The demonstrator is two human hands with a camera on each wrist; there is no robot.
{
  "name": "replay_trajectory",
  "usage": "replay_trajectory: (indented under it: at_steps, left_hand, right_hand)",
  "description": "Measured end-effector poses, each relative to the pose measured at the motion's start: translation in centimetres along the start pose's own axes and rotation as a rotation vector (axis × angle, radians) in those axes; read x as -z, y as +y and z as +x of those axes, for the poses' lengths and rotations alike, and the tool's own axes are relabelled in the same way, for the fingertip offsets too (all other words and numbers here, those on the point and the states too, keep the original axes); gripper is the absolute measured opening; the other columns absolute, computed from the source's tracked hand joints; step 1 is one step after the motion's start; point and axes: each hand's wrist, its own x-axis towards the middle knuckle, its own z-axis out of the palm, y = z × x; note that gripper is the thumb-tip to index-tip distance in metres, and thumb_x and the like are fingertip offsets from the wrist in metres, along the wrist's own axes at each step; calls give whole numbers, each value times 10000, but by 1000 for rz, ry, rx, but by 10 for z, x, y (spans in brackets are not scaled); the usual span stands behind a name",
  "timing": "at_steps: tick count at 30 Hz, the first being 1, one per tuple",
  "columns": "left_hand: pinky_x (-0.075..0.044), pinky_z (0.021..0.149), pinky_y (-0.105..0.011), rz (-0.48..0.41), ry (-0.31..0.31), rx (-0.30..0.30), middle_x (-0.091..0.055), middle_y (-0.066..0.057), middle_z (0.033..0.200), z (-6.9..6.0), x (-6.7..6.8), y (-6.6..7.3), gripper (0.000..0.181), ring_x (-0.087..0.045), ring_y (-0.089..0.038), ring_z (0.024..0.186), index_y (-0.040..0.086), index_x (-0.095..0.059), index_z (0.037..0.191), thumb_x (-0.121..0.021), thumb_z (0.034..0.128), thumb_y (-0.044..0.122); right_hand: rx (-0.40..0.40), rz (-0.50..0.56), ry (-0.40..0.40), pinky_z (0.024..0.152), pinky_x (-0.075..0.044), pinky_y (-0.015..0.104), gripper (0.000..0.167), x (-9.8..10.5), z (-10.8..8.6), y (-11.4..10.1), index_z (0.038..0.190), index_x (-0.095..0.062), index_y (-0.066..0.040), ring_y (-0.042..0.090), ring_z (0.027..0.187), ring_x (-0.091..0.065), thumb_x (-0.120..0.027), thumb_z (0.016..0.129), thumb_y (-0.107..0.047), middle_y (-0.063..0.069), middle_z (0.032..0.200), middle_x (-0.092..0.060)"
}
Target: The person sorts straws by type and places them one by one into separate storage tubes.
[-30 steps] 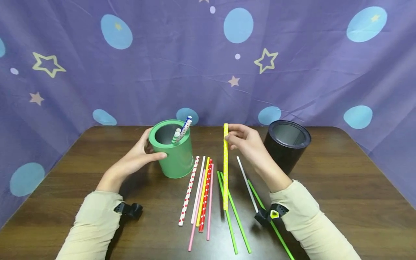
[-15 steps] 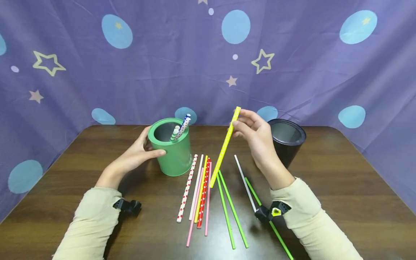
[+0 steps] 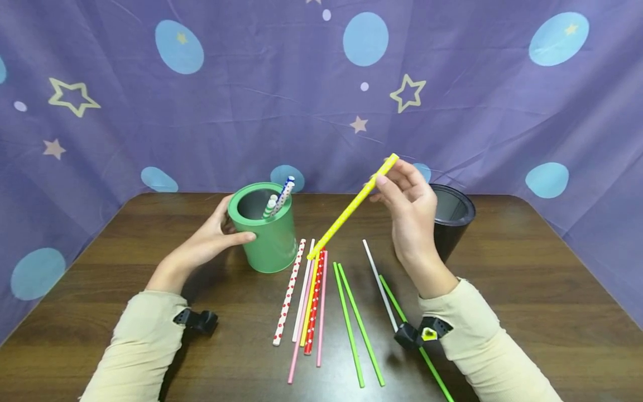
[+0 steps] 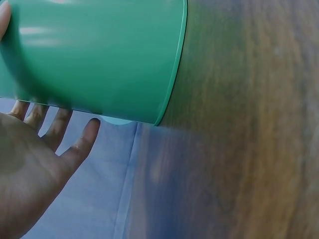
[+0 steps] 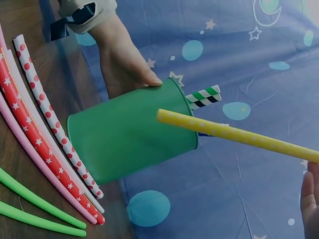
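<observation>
My left hand (image 3: 208,240) grips the side of a green can (image 3: 273,248), thumb at the front and fingers at the back. Several patterned paper straws (image 3: 283,198) lean inside the can, some green-striped, others dotted. Between thumb and fingers of my right hand (image 3: 414,223) is a yellow paper straw (image 3: 354,205) with white dots, pinched near its upper end. The straw tilts, its lower end pointing left toward the can. The right wrist view shows that end of the yellow straw (image 5: 239,136) in front of the can's upper wall (image 5: 124,134).
A row of straws lies right of the can, including a red-dotted one (image 3: 288,296), a starred red one (image 3: 313,312) and a pink one (image 3: 322,312). Green straws (image 3: 359,324) and a white straw (image 3: 379,285) lie further right. A black can (image 3: 447,240) stands behind my right hand.
The yellow straw has swung from upright to slanting, its lower end moving left and up. My right hand has risen and turned slightly right. The left hand and green can stay about the same.
</observation>
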Motion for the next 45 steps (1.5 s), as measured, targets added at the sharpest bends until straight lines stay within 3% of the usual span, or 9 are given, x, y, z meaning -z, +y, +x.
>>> replay_trajectory:
  at_steps: [9,20,28,37,45]
  left_hand:
    - [-305,1087,-490,0,-10,3,-394,-126,1453,0,0,0,818,-377,-212,1308,100,-210,1525,-709,879,47]
    - [-345,1060,-401,-12,-7,-1,-409,-94,1435,3,0,0,821,-423,-161,1265,118,-214,1525,-711,877,38]
    - [-378,1024,-313,-9,-3,14,-422,-108,1419,1,-1,0,818,-450,-143,1240,102,-211,1521,-705,874,25]
    - [-333,1087,-442,-32,-18,30,-406,-103,1441,1,0,1,822,-420,-192,1294,122,-198,1524,-707,884,39]
    - [-324,1102,-423,-49,-7,27,-386,-89,1463,1,0,1,836,-399,-177,1307,125,-192,1534,-702,880,22]
  right_hand:
    - [94,76,47,651,-556,274,294,-1,-1,-1,1054,-634,-48,210,797,-704,-560,863,163,90,909,-685]
    - [120,117,23,671,-574,303,290,-6,0,-3,1022,-622,-33,261,823,-714,-544,860,195,105,905,-678]
    - [75,85,-22,740,-579,339,283,-9,-7,1,988,-607,-51,246,870,-706,-567,851,193,99,924,-681]
    - [24,25,-75,783,-579,373,278,-10,-12,7,982,-623,-75,220,868,-693,-574,869,174,83,935,-690]
    - [-52,-79,-142,792,-576,362,223,-16,-18,16,961,-640,-103,266,890,-703,-581,910,105,48,924,-672]
